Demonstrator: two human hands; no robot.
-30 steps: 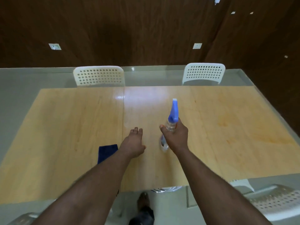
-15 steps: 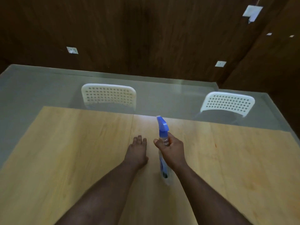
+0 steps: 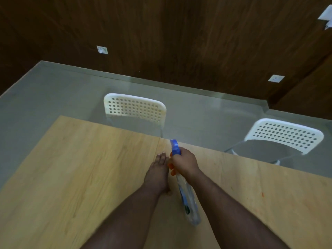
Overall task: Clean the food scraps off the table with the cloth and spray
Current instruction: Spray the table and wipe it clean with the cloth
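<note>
My right hand (image 3: pixel 185 163) grips the neck of a clear spray bottle (image 3: pixel 187 198) with a blue nozzle, held above the wooden table (image 3: pixel 80 177) with the nozzle pointing toward the far edge. Just left of it, my left hand (image 3: pixel 158 174) lies flat on the tabletop with straight fingers and holds nothing. A small orange scrap (image 3: pixel 262 194) and faint orange specks lie on the table to the right. The cloth is out of view.
Two white perforated chairs stand beyond the far edge, one in the middle (image 3: pixel 134 109) and one at the right (image 3: pixel 284 134). Grey floor and a dark wooden wall lie behind them.
My view has shifted forward and up, so the dark blue cloth near the front edge dropped out of sight. Both hands with the bottle have moved toward the table's far edge.
</note>
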